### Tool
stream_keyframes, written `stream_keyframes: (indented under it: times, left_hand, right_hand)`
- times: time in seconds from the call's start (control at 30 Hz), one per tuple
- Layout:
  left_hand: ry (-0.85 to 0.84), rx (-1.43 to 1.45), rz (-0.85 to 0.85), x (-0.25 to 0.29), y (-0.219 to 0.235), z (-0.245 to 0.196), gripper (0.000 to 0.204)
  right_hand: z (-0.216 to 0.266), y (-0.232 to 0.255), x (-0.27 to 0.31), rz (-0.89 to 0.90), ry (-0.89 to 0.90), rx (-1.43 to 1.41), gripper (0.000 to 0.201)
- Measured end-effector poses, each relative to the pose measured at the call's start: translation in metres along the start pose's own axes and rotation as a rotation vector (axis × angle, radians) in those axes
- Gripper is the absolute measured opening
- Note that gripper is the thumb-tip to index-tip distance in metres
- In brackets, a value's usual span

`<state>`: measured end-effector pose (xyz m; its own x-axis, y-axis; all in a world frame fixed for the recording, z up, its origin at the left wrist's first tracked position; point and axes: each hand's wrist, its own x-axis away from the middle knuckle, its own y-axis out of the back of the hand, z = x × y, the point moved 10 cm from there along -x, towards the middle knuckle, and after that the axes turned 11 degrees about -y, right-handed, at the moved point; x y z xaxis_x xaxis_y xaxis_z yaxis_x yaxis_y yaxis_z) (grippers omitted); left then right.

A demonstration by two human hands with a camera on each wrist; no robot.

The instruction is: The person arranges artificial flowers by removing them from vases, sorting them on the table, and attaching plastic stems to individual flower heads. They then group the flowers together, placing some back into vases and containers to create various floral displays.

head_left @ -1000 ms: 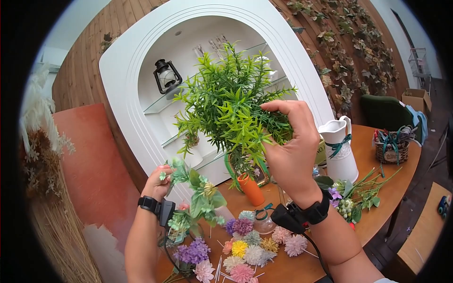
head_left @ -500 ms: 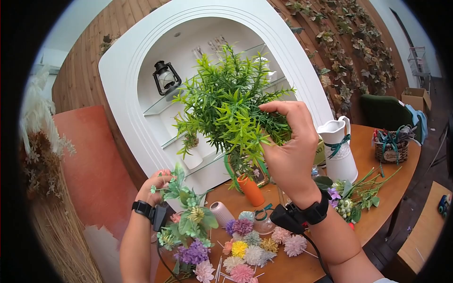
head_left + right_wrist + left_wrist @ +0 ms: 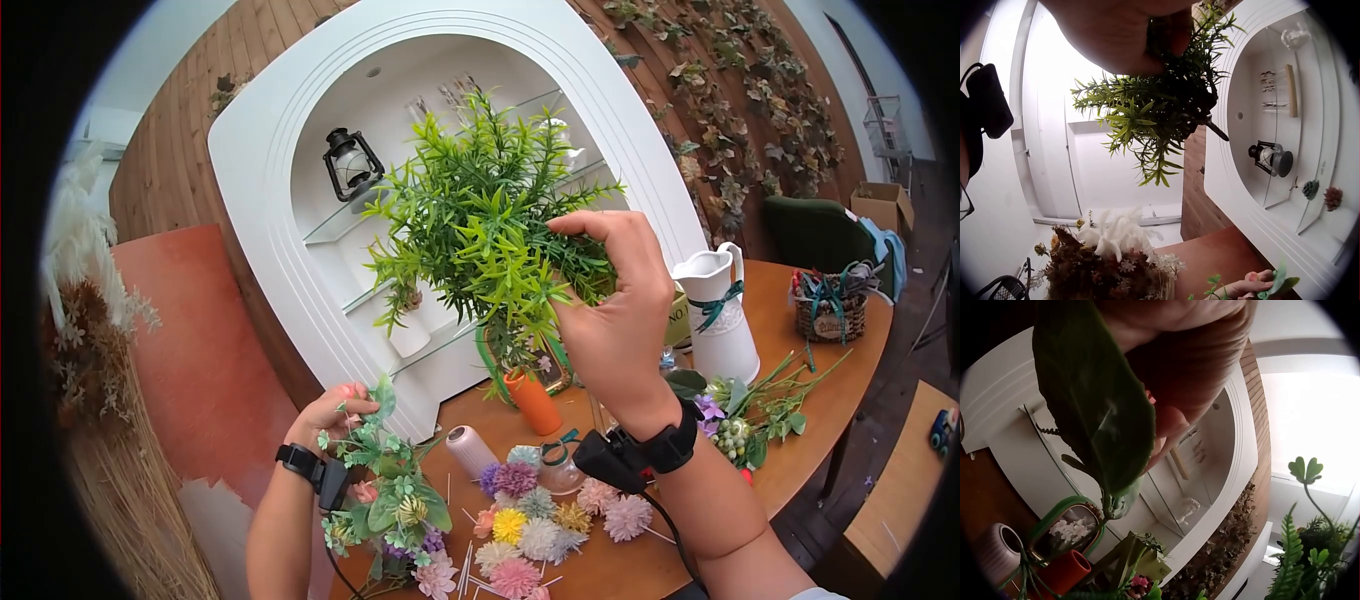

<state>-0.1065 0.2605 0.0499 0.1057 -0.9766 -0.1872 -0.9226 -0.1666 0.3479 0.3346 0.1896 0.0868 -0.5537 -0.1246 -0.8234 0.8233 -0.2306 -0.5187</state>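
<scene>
The right hand [image 3: 615,310] pinches the green spray [image 3: 490,225], fanning toward 11 o'clock from its grip; the left hand [image 3: 325,415], low at 8 o'clock, holds a leafy flower sprig [image 3: 385,480].

Counted: two hands, left [image 3: 325,413] at seven o'clock and right [image 3: 615,305] near centre, one green spray [image 3: 480,225], one mixed sprig [image 3: 385,490], one white jug [image 3: 722,318] at three o'clock, one lantern [image 3: 350,162] at eleven, one orange vase [image 3: 533,402].
</scene>
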Motion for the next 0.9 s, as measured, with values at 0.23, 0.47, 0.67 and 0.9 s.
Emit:
stream_keyframes:
  times: [0.23, 0.47, 0.67, 0.9]
  left_hand:
    - [0.057, -0.027, -0.048, -0.021, 0.018, 0.040, 0.019]
    - [-0.069, 0.534, -0.264, -0.063, 0.040, 0.079, 0.028]
    - [-0.053, 0.237, -0.346, -0.075, 0.042, 0.082, 0.018]
    - [-0.040, 0.141, -0.265, -0.101, 0.011, 0.087, 0.014]
  right_hand:
    - [0.000, -0.002, 0.001, 0.009, -0.001, 0.006, 0.037]
    - [0.001, -0.002, 0.001, 0.007, 0.012, 0.011, 0.036]
    - [-0.001, -0.002, 0.001, 0.000, 0.009, 0.006, 0.036]
    - [-0.007, -0.006, 0.003, 0.023, -0.012, 0.027, 0.036]
